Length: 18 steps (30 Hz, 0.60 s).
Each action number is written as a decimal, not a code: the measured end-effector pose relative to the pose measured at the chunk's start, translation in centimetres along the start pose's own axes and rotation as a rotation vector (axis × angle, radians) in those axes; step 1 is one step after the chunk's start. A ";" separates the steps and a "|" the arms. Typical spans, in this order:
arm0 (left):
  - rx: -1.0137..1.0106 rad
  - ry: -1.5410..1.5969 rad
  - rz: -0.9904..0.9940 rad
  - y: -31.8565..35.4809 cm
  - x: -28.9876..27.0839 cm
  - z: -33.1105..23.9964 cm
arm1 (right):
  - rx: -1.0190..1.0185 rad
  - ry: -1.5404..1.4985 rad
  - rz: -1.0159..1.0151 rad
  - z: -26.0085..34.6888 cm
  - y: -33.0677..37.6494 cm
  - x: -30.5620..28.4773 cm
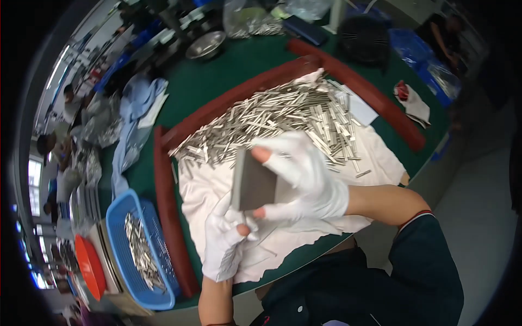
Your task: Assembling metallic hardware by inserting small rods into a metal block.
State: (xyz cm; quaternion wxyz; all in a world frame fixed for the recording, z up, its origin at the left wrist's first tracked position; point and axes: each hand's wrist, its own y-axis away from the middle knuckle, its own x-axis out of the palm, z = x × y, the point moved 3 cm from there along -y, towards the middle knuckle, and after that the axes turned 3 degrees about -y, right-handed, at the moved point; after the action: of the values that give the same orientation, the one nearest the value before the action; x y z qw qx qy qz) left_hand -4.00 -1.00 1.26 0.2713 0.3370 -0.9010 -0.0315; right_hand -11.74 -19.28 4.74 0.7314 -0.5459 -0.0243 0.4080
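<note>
A grey rectangular block (256,182) with a flat, smooth face stands upright between my hands, above a pale cloth (201,190). I cannot tell whether it is one solid piece or a stack of strips. My right hand (310,176), in a white glove with bare fingertips, grips it by its upper and lower ends. At its lower left corner my left hand (224,242), gloved the same way, closes its fingers against it. Beyond the hands lies a wide heap of thin silvery metal strips (261,117), spread over the cloth.
Dark red padded bars (239,92) border the cloth at the back and both sides. On the left stands a blue plastic basket (112,223) holding more strips. A metal bowl (206,45), a black stool-like object (363,41) and a crumpled rag (416,106) lie farther out.
</note>
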 end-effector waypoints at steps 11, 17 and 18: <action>-0.053 0.025 0.051 -0.4 -0.9 -1.1 | 0.061 0.058 0.140 -0.2 -0.6 1.0; -0.034 0.050 0.024 0.6 -1.0 -1.3 | 0.050 0.067 0.244 1.0 -0.7 1.6; -0.045 0.036 0.024 0.5 -1.0 -1.2 | 0.087 0.098 0.290 0.9 -0.4 1.7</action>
State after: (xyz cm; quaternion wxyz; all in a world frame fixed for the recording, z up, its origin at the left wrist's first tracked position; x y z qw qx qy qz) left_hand -3.08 0.15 1.98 0.2954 0.3203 -0.8991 -0.0425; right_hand -10.79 -17.60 4.76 0.6881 -0.5307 0.1082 0.4830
